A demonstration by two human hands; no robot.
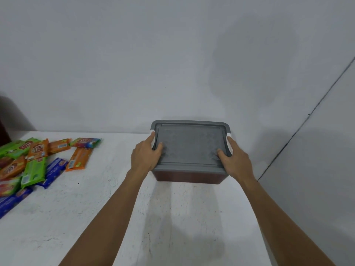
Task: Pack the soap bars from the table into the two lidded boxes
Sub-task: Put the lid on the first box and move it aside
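Observation:
A brown box (pixel 189 177) with a grey lid (pixel 189 144) stands at the back of the white table, against the wall. My left hand (pixel 146 153) grips the lid's left edge, thumb on top, fingers over the white clip. My right hand (pixel 235 158) holds the lid's right edge the same way. The lid lies flat on the box. A heap of wrapped soap bars (pixel 34 162) in green, orange and blue wrappers lies at the far left of the table. Only one box is in view.
The white table (pixel 107 208) runs from the left edge to its right edge near the box. A grey wall (pixel 172 64) rises right behind the box, and a second wall meets it at the right. A dark object (pixel 3 129) shows at the far left.

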